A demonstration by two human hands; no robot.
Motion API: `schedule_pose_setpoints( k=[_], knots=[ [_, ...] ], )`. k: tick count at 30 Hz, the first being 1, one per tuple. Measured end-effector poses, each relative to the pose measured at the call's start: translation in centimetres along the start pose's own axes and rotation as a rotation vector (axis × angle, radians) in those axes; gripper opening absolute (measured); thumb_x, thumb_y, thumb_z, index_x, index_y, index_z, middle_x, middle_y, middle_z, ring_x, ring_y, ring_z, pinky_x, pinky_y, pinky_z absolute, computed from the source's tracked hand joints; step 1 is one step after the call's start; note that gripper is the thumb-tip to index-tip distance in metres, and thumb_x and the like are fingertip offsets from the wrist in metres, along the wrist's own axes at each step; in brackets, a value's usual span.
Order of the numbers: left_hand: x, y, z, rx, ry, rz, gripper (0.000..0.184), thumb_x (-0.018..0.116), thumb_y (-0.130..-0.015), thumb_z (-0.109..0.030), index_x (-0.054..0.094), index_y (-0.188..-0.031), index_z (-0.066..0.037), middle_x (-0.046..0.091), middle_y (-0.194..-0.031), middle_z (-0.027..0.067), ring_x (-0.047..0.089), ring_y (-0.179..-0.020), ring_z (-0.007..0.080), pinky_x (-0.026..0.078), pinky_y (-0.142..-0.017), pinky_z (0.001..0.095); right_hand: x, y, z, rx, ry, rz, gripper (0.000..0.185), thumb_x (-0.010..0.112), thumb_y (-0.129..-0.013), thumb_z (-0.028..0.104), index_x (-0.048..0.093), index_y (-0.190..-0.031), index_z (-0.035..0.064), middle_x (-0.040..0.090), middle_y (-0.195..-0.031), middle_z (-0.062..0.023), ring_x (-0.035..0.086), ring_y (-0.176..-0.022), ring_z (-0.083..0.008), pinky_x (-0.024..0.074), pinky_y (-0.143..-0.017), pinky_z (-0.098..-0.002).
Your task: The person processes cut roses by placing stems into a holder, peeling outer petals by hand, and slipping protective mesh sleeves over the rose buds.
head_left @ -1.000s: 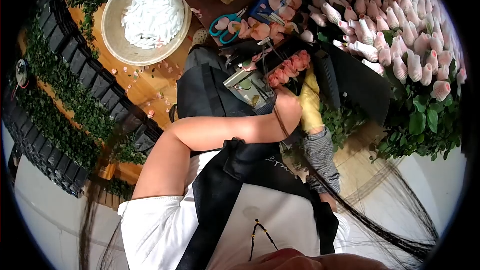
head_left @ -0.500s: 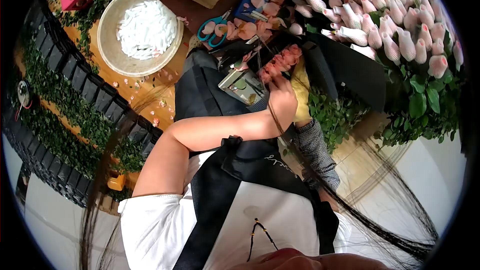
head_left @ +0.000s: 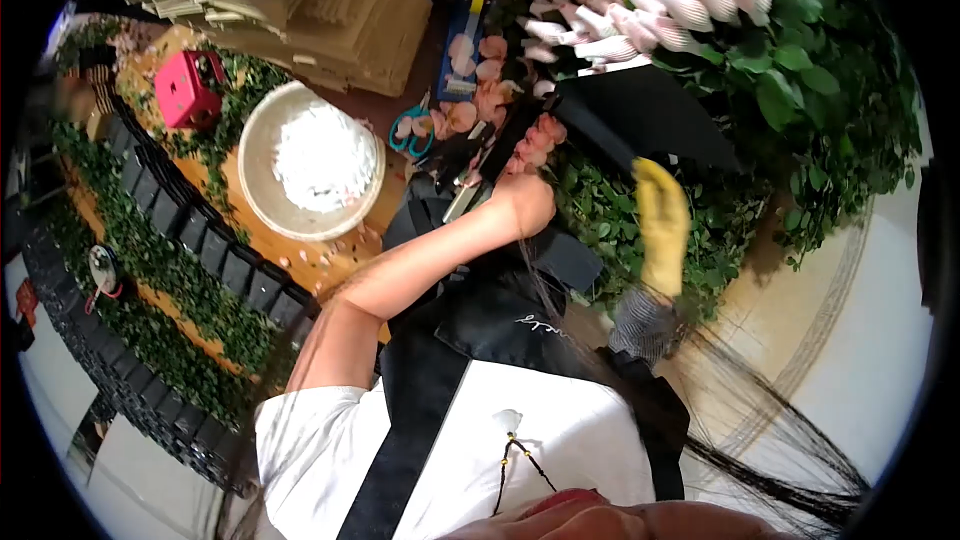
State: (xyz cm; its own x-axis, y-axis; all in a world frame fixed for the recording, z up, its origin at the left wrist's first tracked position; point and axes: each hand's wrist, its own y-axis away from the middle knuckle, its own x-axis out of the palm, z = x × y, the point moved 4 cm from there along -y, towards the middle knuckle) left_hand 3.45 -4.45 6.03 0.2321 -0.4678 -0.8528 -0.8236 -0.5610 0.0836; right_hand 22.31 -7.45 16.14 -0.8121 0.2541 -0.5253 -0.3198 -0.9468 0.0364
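Note:
My left hand (head_left: 525, 205), bare, is closed on a bunch of pink roses (head_left: 535, 143) beside a metal device (head_left: 462, 198) above my lap. The stems are hidden by the hand. To the right, my right hand (head_left: 662, 215) wears a yellow glove and is apart from the bunch. Its fingers are stretched out over green foliage (head_left: 608, 210), near the lower edge of a black panel (head_left: 645, 115), and nothing shows in them. Teal-handled scissors (head_left: 410, 130) lie by loose pink petals (head_left: 458, 118).
A round tub (head_left: 252, 185) of small white pieces stands at left, near a pink stool (head_left: 188, 90). Stacked cardboard (head_left: 340, 25) is at the top. Many net-wrapped roses (head_left: 680, 5) with leafy stems fill the upper right. Rows of black holders (head_left: 190, 230) with greenery run along the left.
My gloved right hand has moved away from the bunch, to the right. My left hand still holds the roses. The view has shifted, showing more cardboard and the whole pink stool.

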Motion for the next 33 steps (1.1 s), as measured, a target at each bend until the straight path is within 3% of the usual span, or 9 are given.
schedule_pose_setpoints(
  k=[4,13,16,18,22,26,28,31,33],
  knots=[
    [-0.2,-0.5,0.6,-0.081,0.134,0.065,0.039,0.057,-0.09,-0.029,0.071,-0.067,-0.001,0.068,-0.068,0.0194,0.069,-0.064,0.0373,0.057,-0.06,0.0469,-5.3,-0.9,-1.7,0.05,-0.047,-0.539,0.046,0.063,-0.097,0.006,0.049,-0.14,-0.002,0.058,-0.136,-0.0175,0.055,-0.125,-0.024,0.046,-0.105,-0.0338],
    [-0.5,-0.9,1.5,-0.161,0.169,0.197,0.034,0.06,-0.09,-0.028,0.068,-0.086,0.005,0.068,-0.082,0.0256,0.067,-0.08,0.0431,0.055,-0.072,0.0506,-9.7,-0.9,-2.7,-0.241,-0.701,-0.04,0.048,0.061,-0.097,0.025,0.055,-0.136,-0.0032,0.068,-0.108,-0.0089,0.065,-0.099,-0.0193,0.044,-0.106,-0.0364],
    [-0.5,-0.7,1.9,-0.149,0.119,0.215,0.033,0.06,-0.09,-0.027,0.067,-0.089,0.005,0.068,-0.086,0.0252,0.067,-0.082,0.0428,0.054,-0.074,0.0502,-9.7,0.2,-2.0,-0.491,-1.193,0.773,0.052,0.055,-0.102,0.038,0.056,-0.133,-0.0041,0.069,-0.118,-0.013,0.064,-0.116,-0.0249,0.0424,-0.111,-0.0391],
    [-0.3,-0.5,2.3,-0.138,0.112,0.216,0.032,0.061,-0.09,-0.026,0.067,-0.091,0.005,0.069,-0.088,0.0249,0.067,-0.084,0.0427,0.054,-0.075,0.0499,-9.2,-0.5,-3.4,-0.158,-0.568,0.277,0.051,0.052,-0.104,0.039,0.057,-0.134,-0.0016,0.068,-0.118,-0.013,0.063,-0.117,-0.0235,0.0436,-0.11,-0.0382],
    [0.2,0.5,3.9,-0.084,0.155,0.2,0.031,0.061,-0.09,-0.025,0.066,-0.095,0.005,0.069,-0.092,0.0244,0.067,-0.087,0.0424,0.054,-0.077,0.0494,-0.7,-3.0,-0.8,-0.195,-0.243,0.799,0.05,0.05,-0.105,0.034,0.051,-0.141,0.0001,0.06,-0.137,-0.0133,0.056,-0.126,-0.0244,0.0414,-0.11,-0.0356],
    [-1.5,3.5,8.0,0.08,0.572,0.129,0.03,0.062,-0.09,-0.023,0.066,-0.099,0.005,0.069,-0.097,0.0238,0.066,-0.089,0.042,0.054,-0.078,0.0489,6.6,-4.6,-3.8,-0.236,0.252,0.688,0.054,0.059,-0.098,0.033,0.05,-0.14,-0.0006,0.055,-0.138,-0.0249,0.054,-0.127,-0.0388,0.0414,-0.108,-0.0393],
    [-15.1,5.0,2.1,-0.349,-0.013,0.342,0.027,0.065,-0.087,-0.013,0.065,-0.111,0.001,0.069,-0.109,0.0188,0.067,-0.096,0.0366,0.053,-0.082,0.0456,7.6,-4.7,-5.1,-0.396,0.352,0.728,0.062,0.064,-0.093,0.037,0.049,-0.14,0.0003,0.057,-0.134,-0.0246,0.056,-0.123,-0.0388,0.0429,-0.106,-0.0406],
    [-27.7,9.4,3.7,-0.275,-0.296,-0.247,0.026,0.061,-0.086,0.0,0.073,-0.107,-0.009,0.072,-0.105,0.0105,0.07,-0.095,0.0219,0.057,-0.085,0.0327,9.3,-1.6,-5.7,-0.479,0.84,0.62,0.081,0.07,-0.085,0.044,0.039,-0.149,0.0045,0.048,-0.145,-0.0204,0.049,-0.13,-0.0349,0.0419,-0.107,-0.0414],
    [-35.1,10.4,3.2,-0.579,-0.479,-0.622,0.021,0.056,-0.098,-0.022,0.066,-0.107,-0.006,0.067,-0.103,0.0153,0.066,-0.096,0.029,0.055,-0.084,0.0428,10.8,0.4,-6.3,-0.481,0.911,0.448,0.087,0.071,-0.083,0.045,0.034,-0.151,0.0051,0.042,-0.151,-0.0184,0.042,-0.136,-0.0332,0.0318,-0.113,-0.0445]
  ],
)
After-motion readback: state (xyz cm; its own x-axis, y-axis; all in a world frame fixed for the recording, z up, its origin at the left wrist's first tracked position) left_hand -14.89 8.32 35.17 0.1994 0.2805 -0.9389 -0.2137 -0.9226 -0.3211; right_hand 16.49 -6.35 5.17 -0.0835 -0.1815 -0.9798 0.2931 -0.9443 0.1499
